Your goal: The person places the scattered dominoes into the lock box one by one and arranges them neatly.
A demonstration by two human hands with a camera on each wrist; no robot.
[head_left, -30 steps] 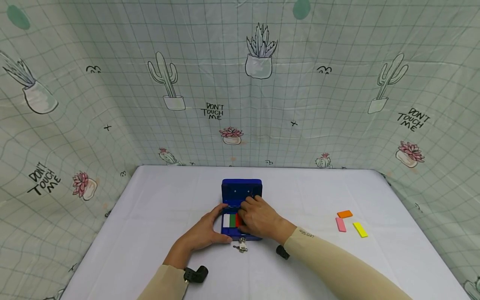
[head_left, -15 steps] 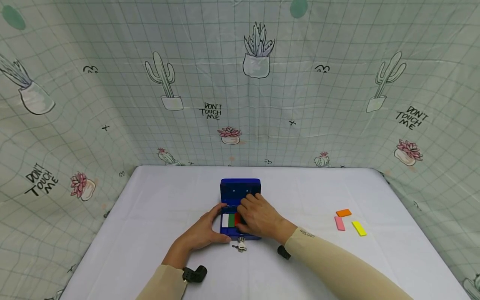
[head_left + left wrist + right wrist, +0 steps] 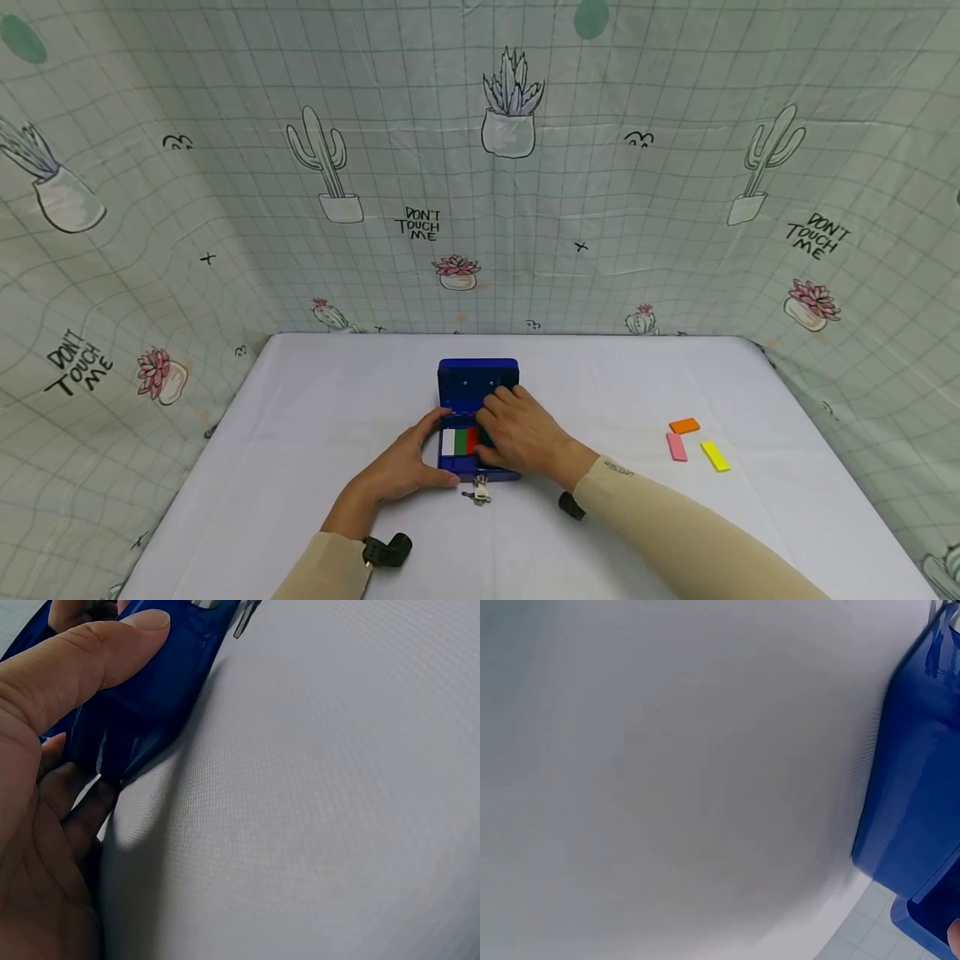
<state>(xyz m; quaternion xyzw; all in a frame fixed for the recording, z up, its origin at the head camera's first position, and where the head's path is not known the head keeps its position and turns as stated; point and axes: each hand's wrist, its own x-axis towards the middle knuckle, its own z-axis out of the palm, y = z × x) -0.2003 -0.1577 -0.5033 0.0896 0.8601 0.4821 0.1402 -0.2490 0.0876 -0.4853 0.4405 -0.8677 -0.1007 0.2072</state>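
Note:
A small blue cash box (image 3: 477,477) stands with its lid (image 3: 477,377) raised. My left hand (image 3: 401,462) grips its left side, the thumb (image 3: 112,656) on the front wall and the fingers around the back corner. Inside, a white block (image 3: 448,442), a green block (image 3: 461,442) and a red block (image 3: 472,439) lie side by side. My right hand (image 3: 525,433) reaches over the box's right half with bent fingers, its thumb beside the red block. Whether it pinches anything is hidden. Keys (image 3: 477,495) hang from the front lock.
On the white table (image 3: 300,400), an orange block (image 3: 684,426), a pink block (image 3: 677,447) and a yellow block (image 3: 715,456) lie to the right. Patterned cloth (image 3: 360,167) surrounds the table at the back and sides.
My right hand has shifted slightly right over the box, and more of the red block shows. The left hand keeps its hold; the whole view has drifted a little.

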